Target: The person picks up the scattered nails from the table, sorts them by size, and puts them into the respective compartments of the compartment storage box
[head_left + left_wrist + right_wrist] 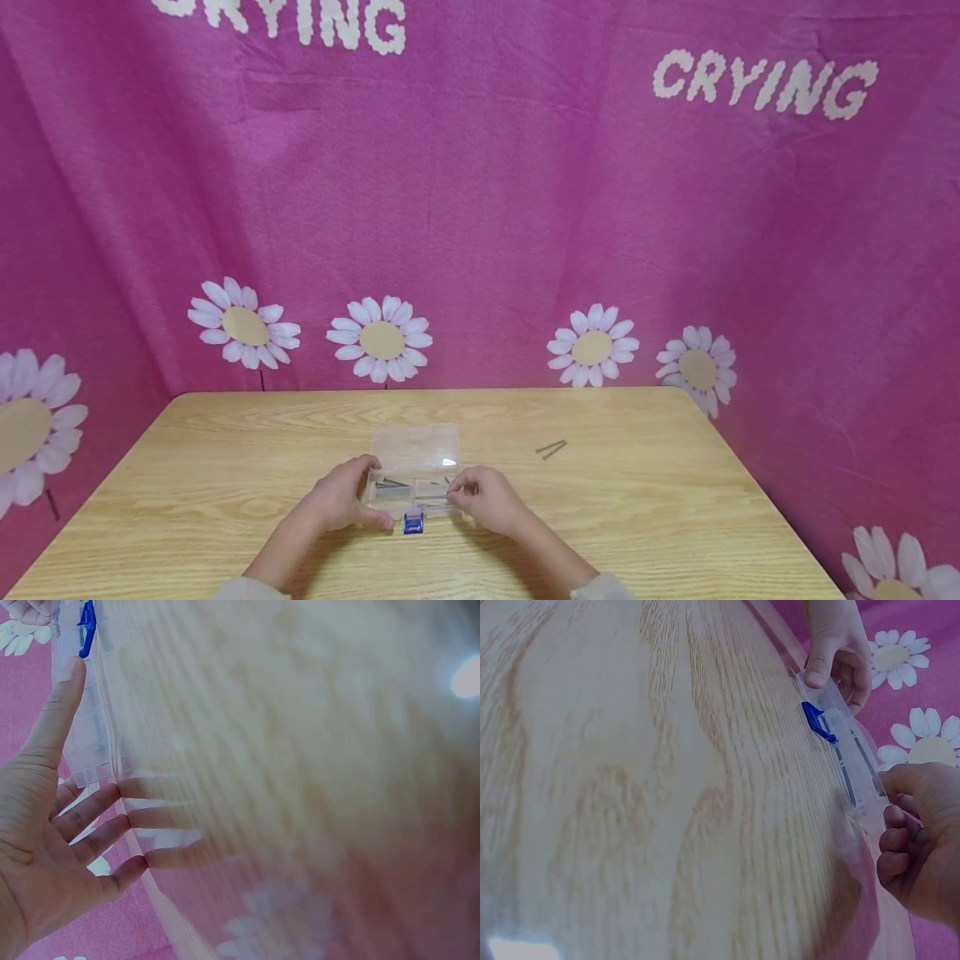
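Observation:
A clear plastic box (pixel 392 505) lies on the table with its lid (pixel 415 446) folded back and a blue latch (pixel 413 523) at its front. My left hand (pixel 341 493) holds the box's left end, thumb along the front and fingers round the back corner. Over the right compartments, my right hand (pixel 486 497) pinches the end of a thin nail (pixel 431 497) between thumb and forefinger. Its other fingers are curled in, as the right wrist view shows. Dark nails (pixel 392 483) lie in the left compartment. Two more nails (pixel 551 447) rest on the table to the right.
The wooden table (pixel 637 500) reaches back to a pink curtain (pixel 480 208) printed with daisies and white letters. The curtain also hangs along both sides of the table.

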Demonstrator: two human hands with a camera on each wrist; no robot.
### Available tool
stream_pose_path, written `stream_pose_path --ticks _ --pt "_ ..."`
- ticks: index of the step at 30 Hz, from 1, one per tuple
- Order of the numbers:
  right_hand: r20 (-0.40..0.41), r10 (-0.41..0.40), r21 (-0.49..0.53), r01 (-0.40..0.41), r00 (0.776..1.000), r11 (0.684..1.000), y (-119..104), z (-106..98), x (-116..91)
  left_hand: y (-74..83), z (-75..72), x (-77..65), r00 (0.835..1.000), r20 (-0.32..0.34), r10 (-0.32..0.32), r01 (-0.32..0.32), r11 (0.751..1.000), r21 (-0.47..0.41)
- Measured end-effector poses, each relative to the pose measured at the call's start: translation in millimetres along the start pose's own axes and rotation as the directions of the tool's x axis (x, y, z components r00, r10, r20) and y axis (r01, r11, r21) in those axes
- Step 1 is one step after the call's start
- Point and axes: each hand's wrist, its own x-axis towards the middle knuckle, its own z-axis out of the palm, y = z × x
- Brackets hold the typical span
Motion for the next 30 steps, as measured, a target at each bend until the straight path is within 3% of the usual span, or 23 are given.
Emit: stream_pose_path --ticks 9,15,23,30 --pt "0.017 0.023 0.039 -0.024 1.0 0.999 2.6 6.7 -5.1 -4.9 6.3 -4.7 1.0 0.016 -0.027 0.027 0.999 -0.035" --pt "0.002 -0.002 0.059 0.002 1.0 0.998 6.6 5.4 -7.5 -7.9 10.1 -6.1 1.0 0.006 -0.004 0.004 1.0 -0.014" --pt "-0.059 -0.004 0.035 0.006 0.998 0.999 19.5 -21.8 -4.8 -5.8 6.8 -1.2 1.0 -0.011 -0.003 0.003 1.0 -0.005" --pt "-0.148 0.096 0.015 -0.095 0.984 0.995 39.7 -56.7 -7.5 -3.4 3.1 1.2 1.0 -0.021 0.023 -0.023 1.0 0.013"
